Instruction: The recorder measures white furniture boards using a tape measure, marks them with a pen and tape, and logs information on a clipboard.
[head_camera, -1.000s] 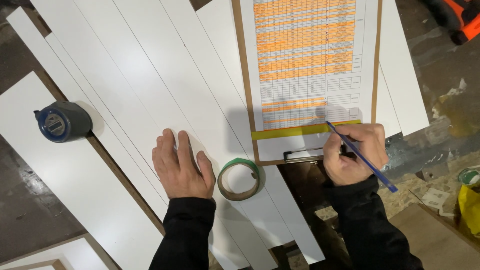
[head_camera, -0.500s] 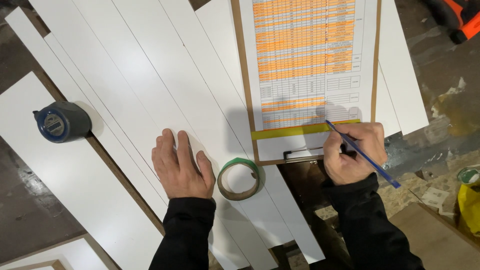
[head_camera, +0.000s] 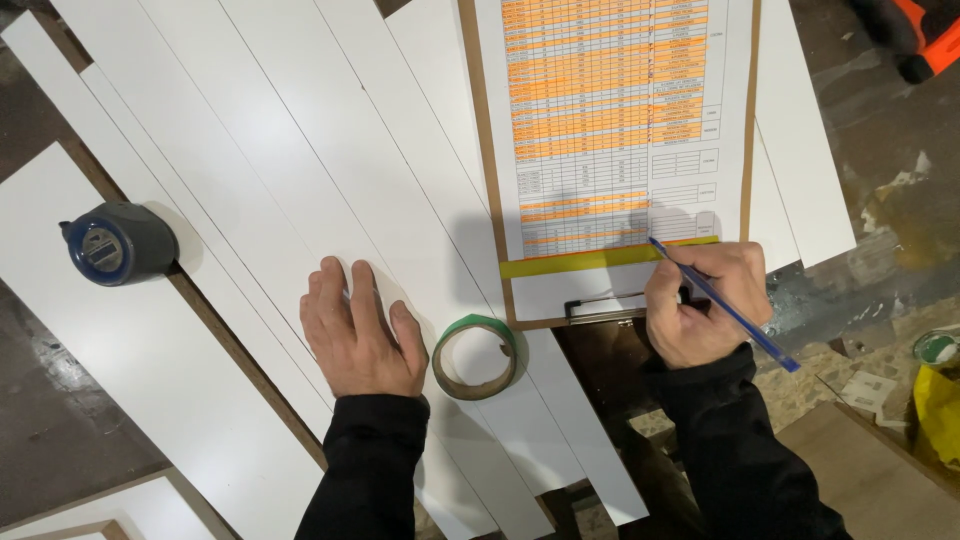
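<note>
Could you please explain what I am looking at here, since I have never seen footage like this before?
There is no machine here. A camera worn on a person's head looks straight down at their two bare hands in dark sleeves. The left hand lies flat on long white boards laid side by side. The right hand holds a blue pen, its tip on a sheet of orange and white rows with a yellow strip, clipped to a brown clipboard. Between the hands lies a green roll of tape. At the far left sits a blue and grey tape measure.
</note>
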